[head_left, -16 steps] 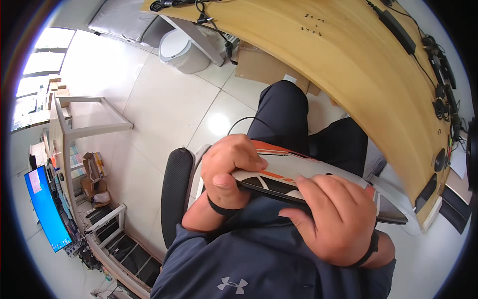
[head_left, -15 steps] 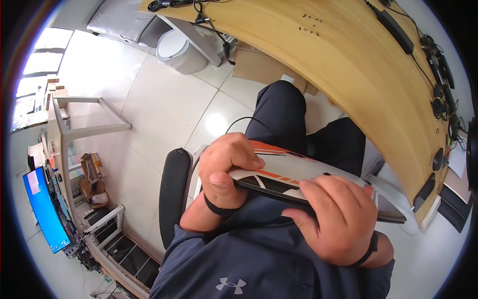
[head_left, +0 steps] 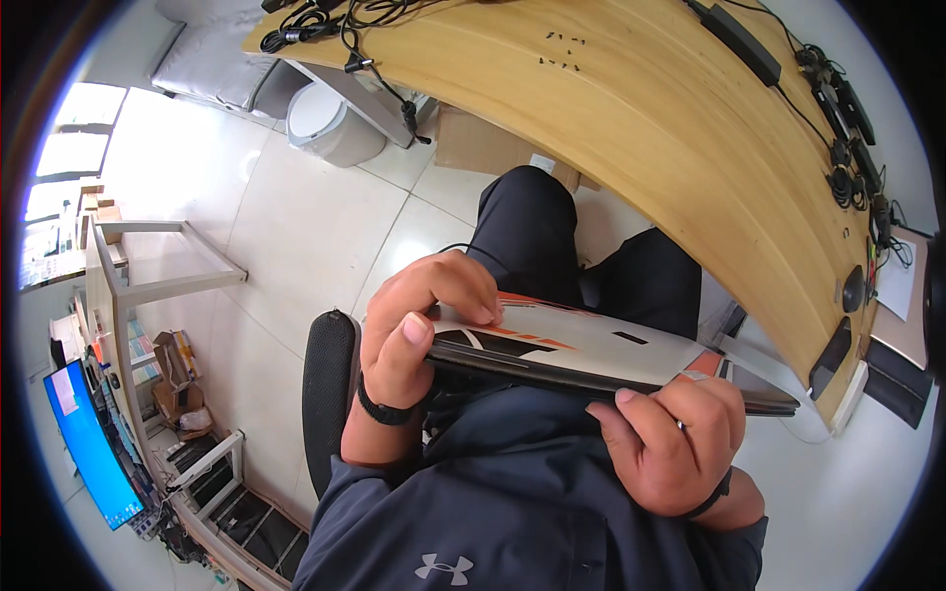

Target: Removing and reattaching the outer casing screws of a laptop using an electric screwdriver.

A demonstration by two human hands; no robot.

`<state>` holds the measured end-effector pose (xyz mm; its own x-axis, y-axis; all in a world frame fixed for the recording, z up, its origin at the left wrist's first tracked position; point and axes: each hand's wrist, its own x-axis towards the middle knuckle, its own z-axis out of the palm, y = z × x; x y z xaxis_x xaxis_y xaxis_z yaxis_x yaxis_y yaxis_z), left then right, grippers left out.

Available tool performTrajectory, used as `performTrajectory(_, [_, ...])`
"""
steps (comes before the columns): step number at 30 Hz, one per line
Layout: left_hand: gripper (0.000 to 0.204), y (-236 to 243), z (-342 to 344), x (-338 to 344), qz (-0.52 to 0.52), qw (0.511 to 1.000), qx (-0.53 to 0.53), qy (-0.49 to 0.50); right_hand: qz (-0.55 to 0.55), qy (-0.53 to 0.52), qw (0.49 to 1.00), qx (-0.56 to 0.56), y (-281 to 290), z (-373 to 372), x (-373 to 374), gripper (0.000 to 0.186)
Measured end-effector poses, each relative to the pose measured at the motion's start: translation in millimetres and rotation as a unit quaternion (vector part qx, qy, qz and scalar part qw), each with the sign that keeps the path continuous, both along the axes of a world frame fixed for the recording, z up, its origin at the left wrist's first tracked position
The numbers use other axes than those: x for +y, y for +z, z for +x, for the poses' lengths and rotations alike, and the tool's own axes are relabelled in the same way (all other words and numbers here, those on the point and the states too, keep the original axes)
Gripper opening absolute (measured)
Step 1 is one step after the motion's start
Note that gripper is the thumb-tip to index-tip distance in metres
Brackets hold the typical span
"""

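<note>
A flat laptop (head_left: 611, 340), pale grey with orange and black markings and a dark edge, lies tilted across my lap against my front. My left hand (head_left: 419, 320) grips its left end, fingers bent over the pale face and thumb at the dark near edge. Along the right part of that edge, my right hand (head_left: 675, 443) is closed, its fingers curled at the rim and the thumb beside them. The contact under the right fingers is partly hidden. Dark bands circle both wrists.
A wooden desk (head_left: 631, 128) curves from the top to the right, bearing tiny dark screws (head_left: 562, 51), a black power adapter (head_left: 739, 44) and cables. A white bin (head_left: 330, 123) stands on the tiled floor. A black armrest (head_left: 332, 394) is at my left.
My right hand has slid down and back from the laptop's face toward its near edge, uncovering more of the pale surface. My left hand keeps its hold; the whole view has shifted slightly.
</note>
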<state>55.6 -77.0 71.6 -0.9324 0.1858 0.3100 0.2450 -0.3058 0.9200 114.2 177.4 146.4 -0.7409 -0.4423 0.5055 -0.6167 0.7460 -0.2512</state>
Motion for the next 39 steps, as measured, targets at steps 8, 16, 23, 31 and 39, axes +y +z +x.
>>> performTrajectory(8, [0.046, 3, -4, -10, -0.022, 0.999, -0.021, -0.025, 0.033, -0.014, 0.998, -0.055, 12, 0, -9, 0.037])
performTrajectory(16, [0.054, -3, -12, -12, 0.010, 0.997, -0.024, -0.076, 0.058, 0.025, 0.997, -0.051, 12, -2, -11, 0.039])
performTrajectory(23, [0.072, -5, -13, -19, -0.039, 0.992, -0.045, -0.113, 0.037, 0.009, 0.991, -0.132, 9, -6, -9, 0.032])
performTrajectory(31, [0.038, -68, 50, -30, -0.067, 0.971, -0.010, 0.228, 0.036, -0.005, 0.984, -0.176, 13, -1, -2, 0.029])
performTrajectory(39, [0.047, -85, 51, -42, -0.145, 0.982, 0.023, 0.122, 0.069, -0.014, 0.970, -0.232, 26, -1, -8, 0.032])
